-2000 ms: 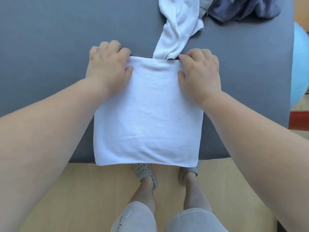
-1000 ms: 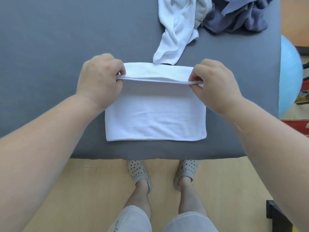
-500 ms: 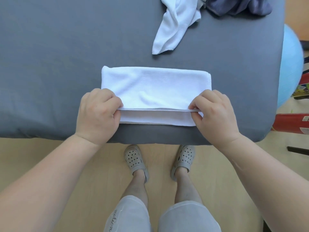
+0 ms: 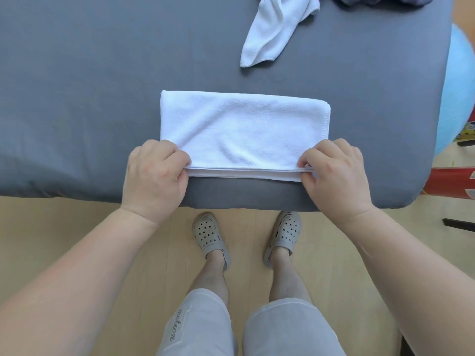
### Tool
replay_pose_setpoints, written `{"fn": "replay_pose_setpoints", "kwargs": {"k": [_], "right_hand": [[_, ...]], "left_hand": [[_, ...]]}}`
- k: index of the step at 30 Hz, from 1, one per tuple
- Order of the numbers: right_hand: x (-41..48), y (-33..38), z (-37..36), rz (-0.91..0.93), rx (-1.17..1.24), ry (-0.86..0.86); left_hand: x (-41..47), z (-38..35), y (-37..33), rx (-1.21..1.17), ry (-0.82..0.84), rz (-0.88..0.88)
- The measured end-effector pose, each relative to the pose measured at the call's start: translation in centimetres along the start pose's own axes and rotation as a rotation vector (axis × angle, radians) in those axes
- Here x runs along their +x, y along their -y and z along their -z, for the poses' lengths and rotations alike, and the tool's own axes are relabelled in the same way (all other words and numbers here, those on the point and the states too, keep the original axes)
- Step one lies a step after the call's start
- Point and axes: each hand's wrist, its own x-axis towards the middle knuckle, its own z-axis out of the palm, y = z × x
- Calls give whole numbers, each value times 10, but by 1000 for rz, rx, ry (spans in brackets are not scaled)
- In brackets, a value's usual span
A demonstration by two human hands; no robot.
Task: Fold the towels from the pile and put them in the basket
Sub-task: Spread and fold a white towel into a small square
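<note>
Item: white towel (image 4: 244, 129), folded strip on grey bench (image 4: 77, 98); left grip (image 4: 156, 176) and right grip (image 4: 336, 173) each pinching a near corner. Advice: lay top edge flush, then smooth flat.

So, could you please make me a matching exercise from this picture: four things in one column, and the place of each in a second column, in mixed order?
Things:
1. folded white towel
2. crumpled white towel
3. light blue ball
4. grey clogs

Places:
a. on the wooden floor, by the near edge of the grey table
b. pinched at its near corners by the left hand and the right hand
c. off the right end of the table
d. loose near the far side of the table

Pairs: 1-b, 2-d, 3-c, 4-a.
</note>
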Motion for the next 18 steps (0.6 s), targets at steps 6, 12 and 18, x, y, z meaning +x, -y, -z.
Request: {"fn": "replay_pose_setpoints", "kwargs": {"k": [6, 12, 18], "right_hand": [[-8, 3, 12, -14, 39, -87], [-19, 3, -2, -49, 31, -45], [-12, 9, 4, 25, 70, -138]], "left_hand": [[0, 7, 0, -23, -27, -32], [-10, -6, 3, 9, 82, -9], [0, 5, -4, -90, 65, 63]]}}
